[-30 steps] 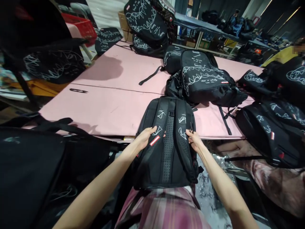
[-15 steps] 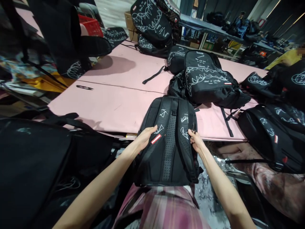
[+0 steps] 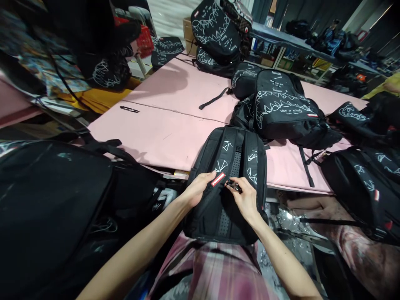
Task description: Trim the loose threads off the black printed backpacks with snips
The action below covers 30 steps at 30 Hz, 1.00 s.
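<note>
A black backpack (image 3: 240,225) with white scribbled marks leans on the table edge against my lap, its back panel and shoulder straps facing me. My left hand (image 3: 200,187) grips the left shoulder strap (image 3: 226,156), thumb on top beside a red-and-white label (image 3: 218,179); its other fingers are mostly hidden. My right hand (image 3: 245,198) is closed around small dark thread snips (image 3: 235,186), partly covered by the fingers. Their tip is at the strap's inner edge, just right of the label; whether they touch it I cannot tell.
On the pink table (image 3: 156,137) lie another pair of thread snips (image 3: 129,109) and a scribbled backpack (image 3: 281,108). More backpacks stand at the back (image 3: 215,33) and right (image 3: 359,183). A large black bag (image 3: 53,208) fills the left. A person's yellow sleeve (image 3: 387,85) shows at far right.
My right hand has moved left from the backpack's right side to the middle, bringing the snips beside the label. My left hand stays on the strap. The view has shifted slightly left.
</note>
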Each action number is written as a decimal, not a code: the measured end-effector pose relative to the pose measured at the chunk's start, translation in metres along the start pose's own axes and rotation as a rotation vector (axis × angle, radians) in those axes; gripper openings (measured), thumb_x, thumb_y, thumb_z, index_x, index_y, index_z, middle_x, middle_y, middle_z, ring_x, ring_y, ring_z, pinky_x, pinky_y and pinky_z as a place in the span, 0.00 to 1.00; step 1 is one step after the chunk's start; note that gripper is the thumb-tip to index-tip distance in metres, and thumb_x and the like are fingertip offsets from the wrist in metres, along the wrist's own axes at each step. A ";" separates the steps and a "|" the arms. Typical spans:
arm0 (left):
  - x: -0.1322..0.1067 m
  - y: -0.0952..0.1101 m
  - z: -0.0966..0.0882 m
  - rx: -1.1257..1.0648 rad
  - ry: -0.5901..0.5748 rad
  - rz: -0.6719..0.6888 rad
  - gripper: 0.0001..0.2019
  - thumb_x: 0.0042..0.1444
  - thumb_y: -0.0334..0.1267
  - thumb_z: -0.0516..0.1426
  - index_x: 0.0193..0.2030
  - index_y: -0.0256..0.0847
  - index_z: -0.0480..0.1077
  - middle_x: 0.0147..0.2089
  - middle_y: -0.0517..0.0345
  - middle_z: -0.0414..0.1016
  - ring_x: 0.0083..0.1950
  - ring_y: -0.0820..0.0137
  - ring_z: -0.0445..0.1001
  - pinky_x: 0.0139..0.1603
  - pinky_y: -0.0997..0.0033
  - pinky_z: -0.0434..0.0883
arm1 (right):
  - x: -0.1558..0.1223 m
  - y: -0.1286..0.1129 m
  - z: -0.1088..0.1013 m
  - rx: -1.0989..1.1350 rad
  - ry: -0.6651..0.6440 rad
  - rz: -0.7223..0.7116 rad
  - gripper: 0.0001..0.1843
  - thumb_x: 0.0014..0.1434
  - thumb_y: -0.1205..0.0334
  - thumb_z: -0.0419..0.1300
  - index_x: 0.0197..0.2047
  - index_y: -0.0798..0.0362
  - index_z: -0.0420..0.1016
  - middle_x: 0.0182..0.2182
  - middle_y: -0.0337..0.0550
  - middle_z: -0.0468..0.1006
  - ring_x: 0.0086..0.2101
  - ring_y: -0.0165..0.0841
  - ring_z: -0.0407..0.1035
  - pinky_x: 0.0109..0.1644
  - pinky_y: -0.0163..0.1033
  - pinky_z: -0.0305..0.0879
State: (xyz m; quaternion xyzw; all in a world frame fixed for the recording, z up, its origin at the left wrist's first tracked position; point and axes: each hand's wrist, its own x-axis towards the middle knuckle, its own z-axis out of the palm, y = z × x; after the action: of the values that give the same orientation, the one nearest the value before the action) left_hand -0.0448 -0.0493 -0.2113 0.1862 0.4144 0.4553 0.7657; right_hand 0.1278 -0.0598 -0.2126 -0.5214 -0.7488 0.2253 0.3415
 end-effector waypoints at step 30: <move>0.001 -0.024 0.041 -0.140 0.182 0.088 0.18 0.35 0.44 0.68 0.30 0.34 0.74 0.30 0.55 0.77 0.33 0.69 0.73 0.40 0.71 0.66 | -0.037 -0.011 -0.011 -0.354 0.288 0.027 0.10 0.62 0.61 0.50 0.41 0.55 0.69 0.30 0.44 0.77 0.29 0.32 0.72 0.32 0.34 0.64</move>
State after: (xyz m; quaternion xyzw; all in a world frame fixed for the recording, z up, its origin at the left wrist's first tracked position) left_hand 0.0020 -0.0570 -0.2038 0.1082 0.4408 0.5313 0.7154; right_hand 0.1375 -0.0990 -0.2076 -0.6101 -0.7130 0.0180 0.3451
